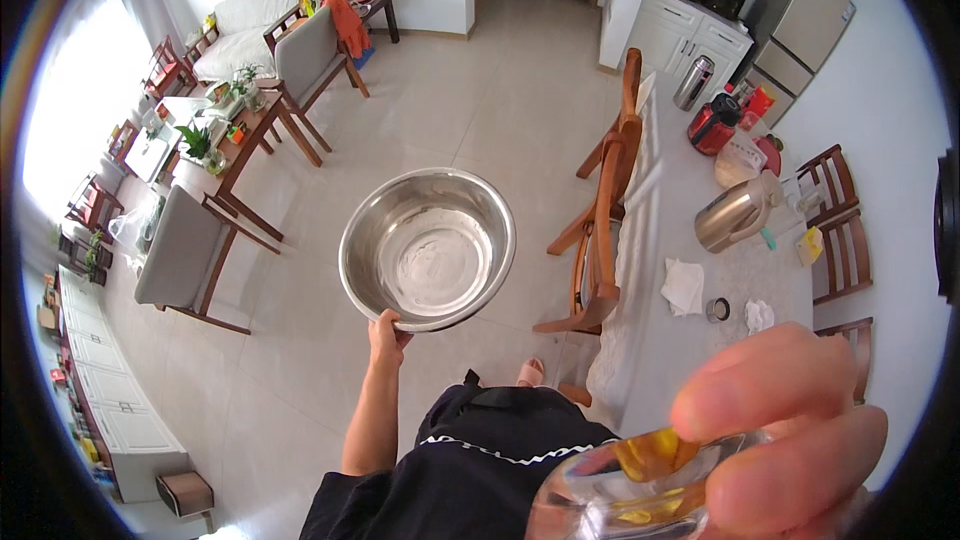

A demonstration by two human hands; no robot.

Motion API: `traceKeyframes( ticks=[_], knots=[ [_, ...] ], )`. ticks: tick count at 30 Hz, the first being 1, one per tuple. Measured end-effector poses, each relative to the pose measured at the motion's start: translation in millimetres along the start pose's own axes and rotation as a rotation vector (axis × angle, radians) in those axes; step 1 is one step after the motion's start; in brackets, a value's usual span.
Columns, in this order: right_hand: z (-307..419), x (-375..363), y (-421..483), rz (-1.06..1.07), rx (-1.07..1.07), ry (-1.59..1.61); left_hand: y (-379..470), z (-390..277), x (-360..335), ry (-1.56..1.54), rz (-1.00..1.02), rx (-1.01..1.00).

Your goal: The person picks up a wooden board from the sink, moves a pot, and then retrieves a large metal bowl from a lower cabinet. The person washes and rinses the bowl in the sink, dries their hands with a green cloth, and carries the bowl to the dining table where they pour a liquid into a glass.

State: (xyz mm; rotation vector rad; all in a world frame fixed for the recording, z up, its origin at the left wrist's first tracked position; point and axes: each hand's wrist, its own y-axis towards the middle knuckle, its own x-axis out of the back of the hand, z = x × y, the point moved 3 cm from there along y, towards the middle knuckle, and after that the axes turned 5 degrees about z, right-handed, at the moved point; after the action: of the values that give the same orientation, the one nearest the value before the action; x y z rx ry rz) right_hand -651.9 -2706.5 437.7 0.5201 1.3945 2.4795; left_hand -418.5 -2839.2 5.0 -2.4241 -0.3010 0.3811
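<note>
My left hand grips the near rim of a round stainless steel basin, thumb over the edge. The basin is held out in front of me above the tiled floor. Wet-looking marks show on its bottom; whether water stands in it I cannot tell. Very close to the camera, my right hand has its fingers around a clear glass or plastic vessel. Yellow-amber patches show in the vessel, either liquid or tint. Its lower part is cut off by the frame's bottom edge.
On the right, a cloth-covered dining table holds a gold vacuum jug, a red-and-black flask, a steel thermos and crumpled tissues. Wooden chairs line its near side. Grey armchairs and a low table stand left.
</note>
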Motion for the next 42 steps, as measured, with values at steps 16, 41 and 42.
traceKeyframes(
  ticks=[16,41,42],
  knots=[
    [-95,65,-63,0.556,-0.480,0.167,8,7,-11,0.056,0.077,0.022],
    [-448,226,-358,-0.226,-1.238,-0.794,-30,20,-44,-0.010,-0.024,0.041],
    [-450,224,-356,-0.229,-1.261,-0.829,-31,22,-40,-0.020,-0.043,0.031]
  ],
)
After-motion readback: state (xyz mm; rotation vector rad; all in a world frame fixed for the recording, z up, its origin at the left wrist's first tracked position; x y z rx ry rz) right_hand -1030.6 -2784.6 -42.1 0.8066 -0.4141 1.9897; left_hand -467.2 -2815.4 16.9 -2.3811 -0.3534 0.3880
